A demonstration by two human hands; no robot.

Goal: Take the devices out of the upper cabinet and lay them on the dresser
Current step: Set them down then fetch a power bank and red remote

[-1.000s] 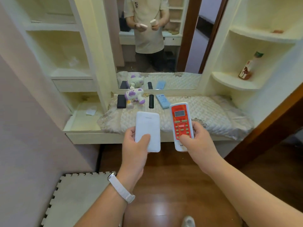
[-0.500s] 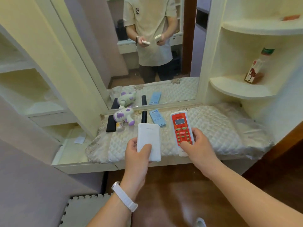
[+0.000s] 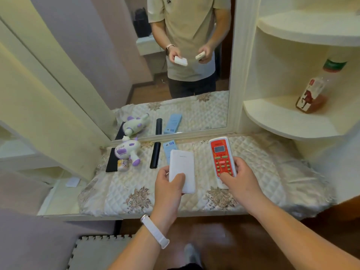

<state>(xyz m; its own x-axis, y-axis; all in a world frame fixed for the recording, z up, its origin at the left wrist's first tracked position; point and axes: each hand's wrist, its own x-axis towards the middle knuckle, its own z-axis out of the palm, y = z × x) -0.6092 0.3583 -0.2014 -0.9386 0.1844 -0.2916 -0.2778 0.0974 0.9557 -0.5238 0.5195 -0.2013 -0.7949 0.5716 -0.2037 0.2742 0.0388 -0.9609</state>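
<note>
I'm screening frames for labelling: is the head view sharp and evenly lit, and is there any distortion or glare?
Head view: soft, even indoor light, no hard shadows. The white power bank in the left hand and the red remote in the right hand are fairly sharp. Wide-angle bending curves the mirror frame and shelves. Faint sheen on the floor, no harsh glare.

Both hands have come forward from over the floor to above the dresser (image 3: pixel 272 172). The left hand (image 3: pixel 167 190) now carries the white power bank (image 3: pixel 182 170) over the quilted cover, near the front edge. The right hand (image 3: pixel 239 178) has brought the red remote (image 3: pixel 222 155) further in, its top nearing the back edge by the mirror (image 3: pixel 204 106).
</note>
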